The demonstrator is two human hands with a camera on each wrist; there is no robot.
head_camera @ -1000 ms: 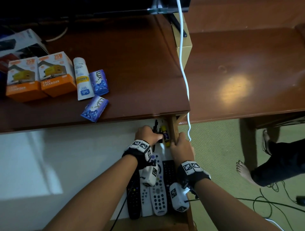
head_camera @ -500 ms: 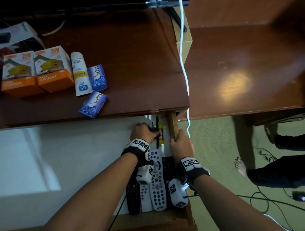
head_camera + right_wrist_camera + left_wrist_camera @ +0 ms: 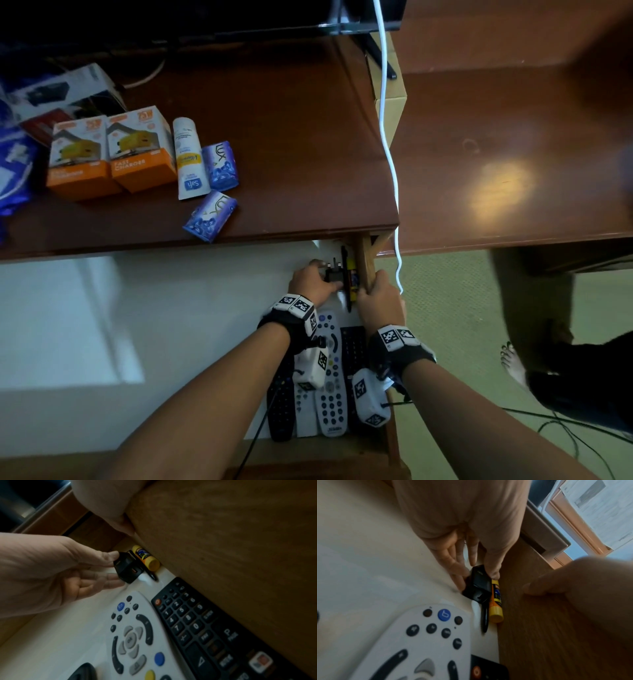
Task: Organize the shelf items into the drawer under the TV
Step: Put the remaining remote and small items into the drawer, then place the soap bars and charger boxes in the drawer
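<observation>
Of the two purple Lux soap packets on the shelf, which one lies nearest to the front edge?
The tilted Lux packet, lying alone and askew with a corner almost at the shelf edge. The other Lux packet sits further back, beside the white tube.

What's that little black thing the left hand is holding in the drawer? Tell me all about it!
It is a small black plug adapter, boxy and made of what looks like smooth plastic. The head view shows metal prongs on its far end, and the right wrist view shows a small reddish slot on its near face. The left hand pinches it between thumb and fingers, low over the drawer's white bottom. It sits right next to a thin black pen and a yellow glue stick, near the drawer's wooden side wall.
</observation>
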